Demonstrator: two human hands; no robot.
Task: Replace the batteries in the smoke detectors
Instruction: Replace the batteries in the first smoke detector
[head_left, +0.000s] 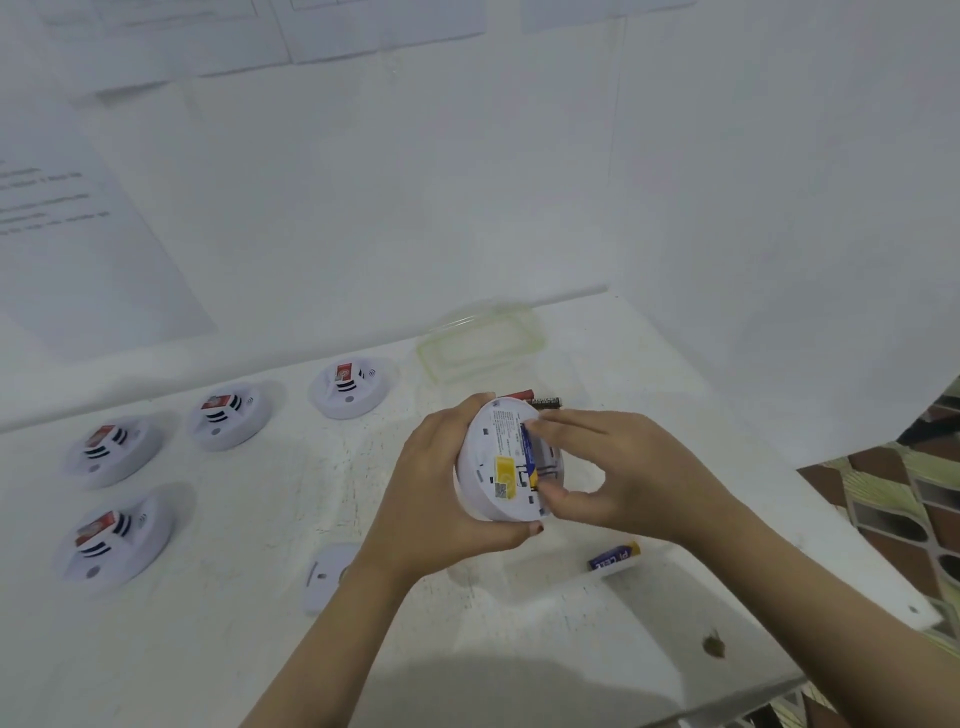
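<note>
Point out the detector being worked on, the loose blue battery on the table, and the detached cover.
Held smoke detector (488, 467): head view, on its white back face left of the yellow label.
Loose blue battery (613, 557): head view, mid-body on the blue wrap.
Detached cover (326, 577): head view, on its flat white face.

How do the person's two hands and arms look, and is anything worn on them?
Both forearms are bare up to the picture's lower edge: no sleeves, gloves, watch or bracelet show. The left hand has dark red polish on the thumbnail. On the right hand no ring shows, and its nails are too blurred to judge.
</note>
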